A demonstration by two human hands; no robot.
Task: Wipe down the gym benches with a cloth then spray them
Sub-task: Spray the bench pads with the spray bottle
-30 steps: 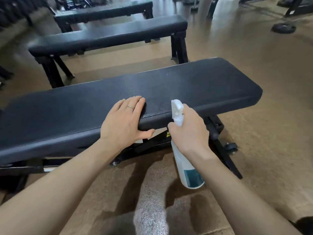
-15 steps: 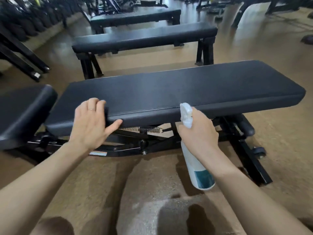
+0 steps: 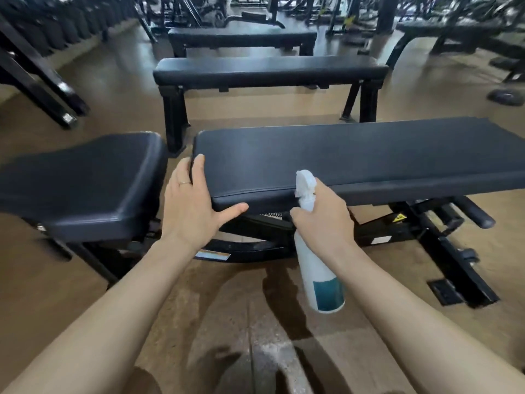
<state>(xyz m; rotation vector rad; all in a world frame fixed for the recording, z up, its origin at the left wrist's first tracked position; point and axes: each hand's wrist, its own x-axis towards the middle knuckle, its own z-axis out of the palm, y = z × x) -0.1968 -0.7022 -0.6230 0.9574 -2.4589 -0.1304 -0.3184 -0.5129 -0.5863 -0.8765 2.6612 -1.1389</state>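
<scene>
Sitting at far left: a dark seat pad (image 3: pixel 82 183), separate from the long pad beside it, a narrow gap between the two.

Resting on the near left corner of the long bench pad (image 3: pixel 355 157): the left hand (image 3: pixel 193 200), fingers straight and spread wide, thumb lying along the front edge, a ring on one finger. No cloth showing under or around it, so seemingly feeling or bracing the surface rather than wiping; cannot tell whether anything thin is hidden beneath the palm.

Hanging just in front of the pad's front edge, right of that: a white spray bottle (image 3: pixel 321 280) with a teal label, held upright by the neck in the right hand (image 3: pixel 326 220), fingers curled round it below the nozzle. Nozzle reaching to the pad's edge level, probably kept close and ready for spraying this surface next.

Standing behind, well apart: two more flat benches (image 3: pixel 270 71), likely awaiting the same treatment. Lying on the floor at far right: a dark weight plate (image 3: pixel 505 96).
</scene>
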